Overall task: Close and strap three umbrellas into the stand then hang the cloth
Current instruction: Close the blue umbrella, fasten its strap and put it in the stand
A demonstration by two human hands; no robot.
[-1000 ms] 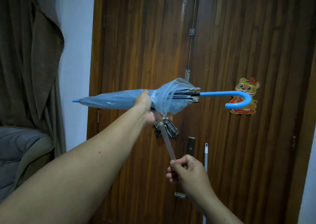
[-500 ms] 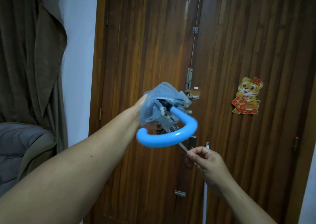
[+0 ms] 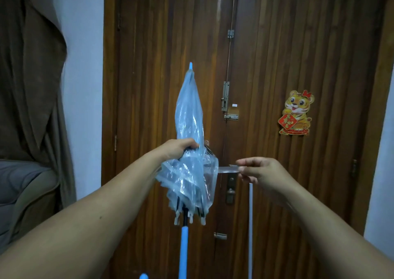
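Observation:
A closed, clear blue umbrella (image 3: 189, 116) stands upright in front of me, tip up, its blue shaft (image 3: 183, 255) running down out of view. My left hand (image 3: 178, 148) grips the folded canopy round its middle. The loose lower folds hang below that grip, with white rib tips showing. My right hand (image 3: 258, 171) pinches the end of the umbrella's clear strap (image 3: 227, 169) and holds it stretched out level to the right of the canopy. No stand or cloth is in view.
A dark wooden double door (image 3: 298, 55) fills the background, with bolts, a handle (image 3: 230, 191) and a tiger sticker (image 3: 296, 112). A white pole (image 3: 250, 231) leans against it. A brown curtain (image 3: 29, 76) and grey sofa (image 3: 19, 191) are at the left.
The umbrella has swung from lying level, tip left, through pointing its handle at me, to standing tip up. My right hand has risen and drawn the strap out sideways.

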